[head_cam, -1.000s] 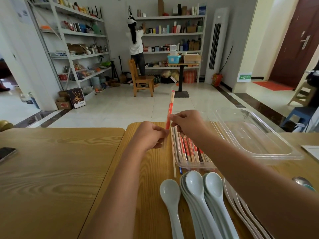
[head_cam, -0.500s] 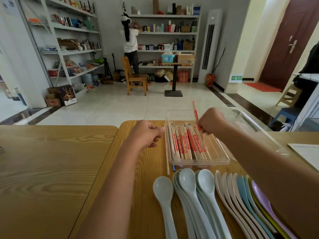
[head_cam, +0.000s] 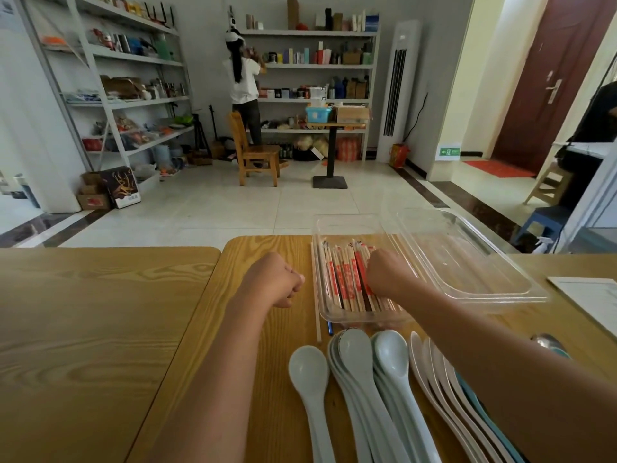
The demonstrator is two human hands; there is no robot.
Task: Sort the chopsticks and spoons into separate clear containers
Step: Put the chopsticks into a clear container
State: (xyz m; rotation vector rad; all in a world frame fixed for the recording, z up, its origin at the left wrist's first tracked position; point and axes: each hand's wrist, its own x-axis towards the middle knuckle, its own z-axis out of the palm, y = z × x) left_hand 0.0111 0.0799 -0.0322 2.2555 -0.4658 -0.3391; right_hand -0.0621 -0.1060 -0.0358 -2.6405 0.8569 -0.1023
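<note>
Right hand (head_cam: 387, 275) went from raised, 0.5 s earlier, down into the chopstick tray (head_cam: 334, 317), so 1 more chopstick was delivered. It sat on the chopsticks (head_cam: 340, 279), fingers curled. Couldn't tell if it had let go. Left hand (head_cam: 277, 280), a fist with nothing visible in it, was left of the tray. Spoons (head_cam: 354, 355) were unsorted, nearer than the tray.

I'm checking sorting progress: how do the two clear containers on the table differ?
The left container holds wrapped chopsticks; the right container holds nothing. The right container looks wider and lies at an angle; the left container sits straight. The right hand is over the left container, not the right container. Both are clear plastic on the wooden table.
</note>
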